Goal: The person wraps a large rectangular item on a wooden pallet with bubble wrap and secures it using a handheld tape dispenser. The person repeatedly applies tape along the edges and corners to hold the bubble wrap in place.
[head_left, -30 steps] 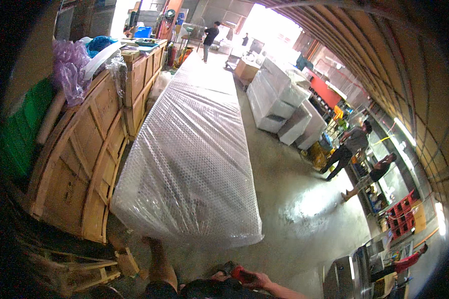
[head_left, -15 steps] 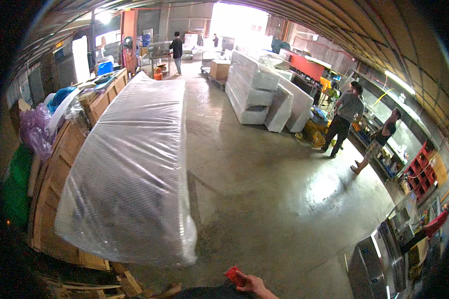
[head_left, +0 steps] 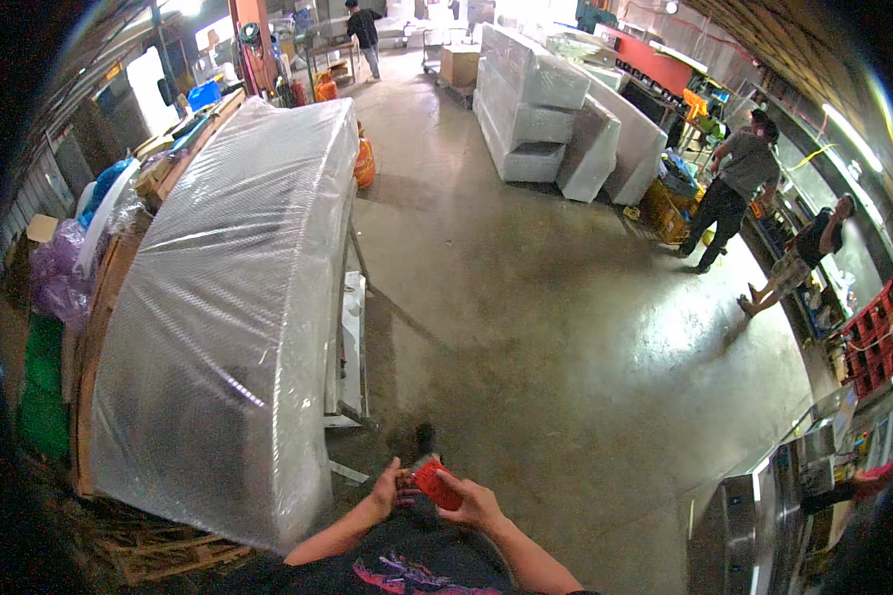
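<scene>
My right hand (head_left: 476,502) is closed around a small red block-like thing (head_left: 435,482) in front of my body; its exact kind is unclear. Just left of it, my left hand (head_left: 391,489) has its fingers apart, their tips close to the red thing; whether they touch it I cannot tell. Beyond my left arm stands a long, tall piece wrapped in clear bubble wrap (head_left: 218,288). Beneath its right side a pale metal frame (head_left: 353,347) shows.
Wooden crating (head_left: 94,387) and purple plastic wrap (head_left: 62,273) lie along the left. White wrapped slabs (head_left: 531,109) stand ahead. Two people (head_left: 739,183) are by the right-hand workbench; another (head_left: 363,40) is far off. Steel cabinets (head_left: 729,531) stand at lower right. Orange gas cylinder (head_left: 365,161) beyond the wrapped piece.
My left hand has come up beside the red thing, which my right hand has brought up and nearer the middle. The view has tilted down and shifted, showing the wrapped piece's right side.
</scene>
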A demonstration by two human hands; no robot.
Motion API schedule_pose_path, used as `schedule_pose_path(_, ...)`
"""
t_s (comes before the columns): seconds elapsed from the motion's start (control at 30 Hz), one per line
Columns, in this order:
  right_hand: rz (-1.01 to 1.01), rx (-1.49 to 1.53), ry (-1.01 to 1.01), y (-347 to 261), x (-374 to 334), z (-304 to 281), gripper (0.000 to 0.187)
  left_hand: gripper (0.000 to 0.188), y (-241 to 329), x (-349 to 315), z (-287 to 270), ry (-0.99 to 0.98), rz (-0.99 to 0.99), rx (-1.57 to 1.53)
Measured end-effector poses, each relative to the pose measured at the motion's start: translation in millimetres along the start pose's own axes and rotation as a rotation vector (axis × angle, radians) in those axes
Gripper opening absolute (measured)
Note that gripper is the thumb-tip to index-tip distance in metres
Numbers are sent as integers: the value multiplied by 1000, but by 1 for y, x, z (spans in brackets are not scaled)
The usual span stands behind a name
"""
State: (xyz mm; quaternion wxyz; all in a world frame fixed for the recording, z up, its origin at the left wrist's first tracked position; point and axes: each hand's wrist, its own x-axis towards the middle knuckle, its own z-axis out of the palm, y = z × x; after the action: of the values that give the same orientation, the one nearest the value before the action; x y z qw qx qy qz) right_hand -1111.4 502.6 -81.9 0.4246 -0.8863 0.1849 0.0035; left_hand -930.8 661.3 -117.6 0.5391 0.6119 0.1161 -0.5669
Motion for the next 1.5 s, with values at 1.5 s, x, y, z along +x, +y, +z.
schedule_pose_path(1.5, 63, 1279, -287, 79, 1148, -248, 79, 31, 1202, 675, -37, 507, 76, 1965)
